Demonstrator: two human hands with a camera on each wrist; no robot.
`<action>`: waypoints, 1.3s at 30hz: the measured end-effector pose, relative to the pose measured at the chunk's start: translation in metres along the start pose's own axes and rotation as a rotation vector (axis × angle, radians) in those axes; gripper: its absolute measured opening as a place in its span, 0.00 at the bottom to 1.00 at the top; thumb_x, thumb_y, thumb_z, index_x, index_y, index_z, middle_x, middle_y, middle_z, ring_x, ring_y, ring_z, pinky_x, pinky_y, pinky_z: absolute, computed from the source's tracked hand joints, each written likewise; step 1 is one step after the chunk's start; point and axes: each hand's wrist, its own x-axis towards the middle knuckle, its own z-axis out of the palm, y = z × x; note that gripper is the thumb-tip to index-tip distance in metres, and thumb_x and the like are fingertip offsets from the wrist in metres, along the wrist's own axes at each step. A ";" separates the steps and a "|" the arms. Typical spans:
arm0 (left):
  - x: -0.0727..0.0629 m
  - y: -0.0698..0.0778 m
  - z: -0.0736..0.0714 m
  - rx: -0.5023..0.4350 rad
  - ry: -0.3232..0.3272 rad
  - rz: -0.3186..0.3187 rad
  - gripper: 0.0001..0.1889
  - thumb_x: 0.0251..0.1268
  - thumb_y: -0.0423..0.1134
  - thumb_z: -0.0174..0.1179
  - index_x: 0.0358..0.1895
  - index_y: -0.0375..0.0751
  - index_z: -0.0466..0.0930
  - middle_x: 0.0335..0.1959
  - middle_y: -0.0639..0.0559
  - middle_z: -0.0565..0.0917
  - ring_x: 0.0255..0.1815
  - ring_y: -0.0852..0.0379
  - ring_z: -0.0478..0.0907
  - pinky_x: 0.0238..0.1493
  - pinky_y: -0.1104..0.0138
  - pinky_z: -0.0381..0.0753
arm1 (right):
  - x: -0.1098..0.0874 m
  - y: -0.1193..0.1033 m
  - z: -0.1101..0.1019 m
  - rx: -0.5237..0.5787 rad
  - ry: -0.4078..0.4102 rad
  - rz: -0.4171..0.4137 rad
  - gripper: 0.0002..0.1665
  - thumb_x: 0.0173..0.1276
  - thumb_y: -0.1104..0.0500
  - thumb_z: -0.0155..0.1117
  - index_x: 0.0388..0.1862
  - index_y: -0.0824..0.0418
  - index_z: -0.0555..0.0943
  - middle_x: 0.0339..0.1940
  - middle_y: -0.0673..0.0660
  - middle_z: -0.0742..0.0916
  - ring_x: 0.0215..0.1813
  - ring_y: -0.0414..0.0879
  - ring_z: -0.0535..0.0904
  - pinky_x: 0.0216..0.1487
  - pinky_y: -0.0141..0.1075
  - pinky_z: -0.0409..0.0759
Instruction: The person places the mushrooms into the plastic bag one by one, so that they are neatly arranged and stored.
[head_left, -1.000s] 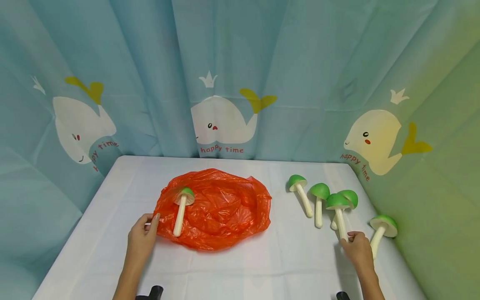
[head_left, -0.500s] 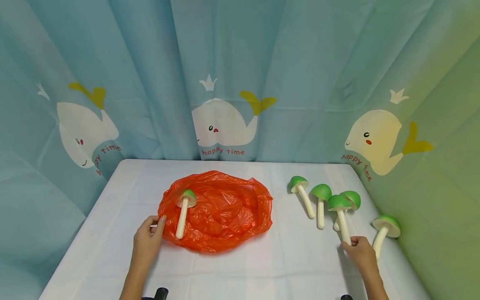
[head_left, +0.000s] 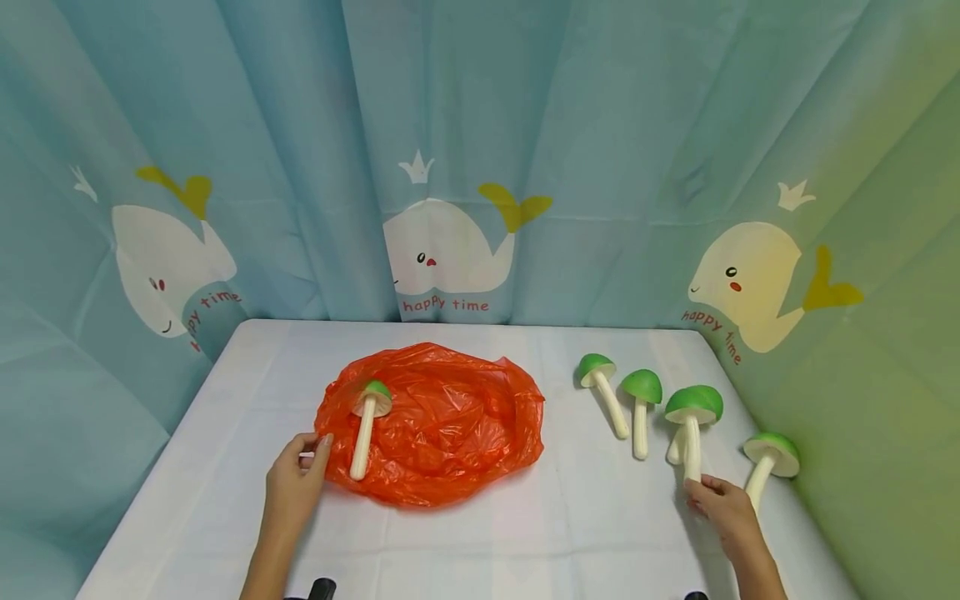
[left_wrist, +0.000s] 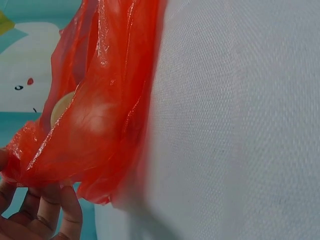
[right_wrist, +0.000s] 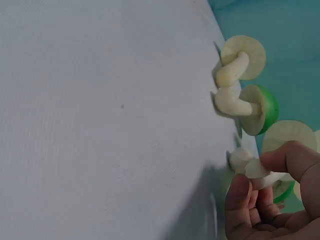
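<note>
My left hand [head_left: 295, 473] pinches the left edge of a crumpled red plastic bag [head_left: 457, 425], its rim spread wide on the table. On the bag's left part lies a toy mushroom [head_left: 363, 437] with a green cap and pale stem. At the right, my right hand [head_left: 723, 504] pinches the lower stem of another green-capped mushroom [head_left: 692, 450]; this one overlaps a further mushroom [head_left: 675, 446] mostly hidden behind it. In the right wrist view, thumb and fingertips meet on the held stem [right_wrist: 257, 169]. Through the bag in the left wrist view, a round pale shape [left_wrist: 61, 109] shows.
Two more mushrooms, one farther left [head_left: 602, 392] and one nearer [head_left: 641, 408], lie left of the held one. Another mushroom [head_left: 768, 462] lies by the right curtain [head_left: 885, 467]. A white cloth covers the table [head_left: 525, 533], with a whale-print curtain [head_left: 465, 100] behind.
The held mushroom has shifted a little to the right and swung more upright, its cap now covering the one behind. The left hand keeps its grip on the bag's edge.
</note>
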 end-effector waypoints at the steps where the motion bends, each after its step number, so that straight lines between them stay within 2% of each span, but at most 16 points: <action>1: 0.000 0.000 0.000 -0.003 -0.002 -0.003 0.20 0.71 0.47 0.51 0.49 0.29 0.75 0.42 0.38 0.78 0.34 0.48 0.75 0.29 0.77 0.74 | 0.000 -0.001 0.000 0.043 -0.013 0.011 0.33 0.68 0.61 0.57 0.58 0.86 0.58 0.27 0.50 0.80 0.28 0.36 0.78 0.33 0.27 0.77; 3: -0.001 0.001 0.000 -0.012 -0.002 -0.003 0.21 0.71 0.48 0.51 0.50 0.29 0.74 0.42 0.39 0.78 0.34 0.49 0.75 0.29 0.77 0.74 | -0.001 -0.004 0.000 0.122 -0.030 0.031 0.35 0.69 0.61 0.56 0.61 0.86 0.55 0.29 0.50 0.80 0.29 0.35 0.78 0.36 0.27 0.78; 7: -0.001 -0.001 0.002 -0.026 0.034 0.029 0.22 0.70 0.50 0.51 0.51 0.31 0.73 0.39 0.42 0.78 0.32 0.52 0.75 0.26 0.66 0.79 | -0.005 -0.009 0.004 0.235 -0.047 0.030 0.36 0.70 0.62 0.55 0.63 0.84 0.52 0.31 0.51 0.80 0.32 0.35 0.79 0.41 0.28 0.78; 10: -0.002 -0.001 0.003 -0.035 0.051 0.053 0.22 0.70 0.50 0.51 0.51 0.32 0.73 0.37 0.43 0.77 0.30 0.54 0.74 0.25 0.63 0.79 | -0.008 -0.013 0.006 0.269 -0.068 0.021 0.37 0.70 0.62 0.55 0.65 0.83 0.50 0.34 0.51 0.79 0.35 0.35 0.78 0.44 0.28 0.77; 15: -0.001 0.000 0.003 -0.035 0.027 0.031 0.20 0.70 0.47 0.52 0.52 0.30 0.73 0.39 0.40 0.77 0.32 0.50 0.75 0.27 0.75 0.75 | -0.013 -0.020 0.010 0.334 -0.114 0.003 0.39 0.71 0.62 0.53 0.67 0.82 0.45 0.39 0.51 0.76 0.38 0.34 0.77 0.48 0.28 0.75; 21: -0.001 0.000 0.002 -0.017 0.012 -0.005 0.19 0.70 0.45 0.53 0.52 0.31 0.74 0.40 0.41 0.78 0.33 0.50 0.76 0.28 0.76 0.75 | -0.017 -0.031 0.019 0.373 -0.083 -0.016 0.35 0.70 0.60 0.55 0.64 0.79 0.51 0.39 0.51 0.75 0.39 0.36 0.76 0.47 0.27 0.75; 26: -0.001 -0.001 0.002 -0.021 0.012 0.002 0.19 0.70 0.45 0.53 0.51 0.30 0.74 0.40 0.41 0.78 0.32 0.51 0.75 0.28 0.76 0.75 | -0.022 -0.038 0.028 0.385 -0.055 -0.039 0.36 0.71 0.58 0.55 0.65 0.77 0.52 0.39 0.51 0.75 0.39 0.37 0.76 0.46 0.27 0.76; 30: -0.001 -0.001 0.002 -0.026 0.018 0.008 0.19 0.70 0.45 0.53 0.51 0.30 0.74 0.39 0.41 0.78 0.31 0.52 0.74 0.27 0.75 0.75 | -0.025 -0.043 0.035 0.445 -0.063 -0.066 0.33 0.72 0.58 0.54 0.64 0.76 0.52 0.37 0.52 0.75 0.37 0.36 0.76 0.44 0.25 0.76; 35: -0.002 0.000 0.003 -0.029 0.027 0.021 0.21 0.70 0.48 0.52 0.51 0.30 0.74 0.39 0.40 0.78 0.30 0.52 0.74 0.25 0.73 0.76 | -0.028 -0.046 0.041 0.575 -0.170 -0.127 0.24 0.73 0.60 0.52 0.58 0.73 0.58 0.35 0.53 0.77 0.35 0.36 0.77 0.41 0.25 0.76; 39: -0.002 0.001 0.003 -0.027 0.036 0.015 0.22 0.70 0.48 0.52 0.50 0.30 0.74 0.39 0.40 0.78 0.30 0.51 0.74 0.26 0.74 0.76 | -0.031 -0.044 0.046 0.767 -0.347 -0.229 0.10 0.75 0.63 0.45 0.48 0.70 0.67 0.36 0.55 0.79 0.35 0.39 0.77 0.40 0.26 0.76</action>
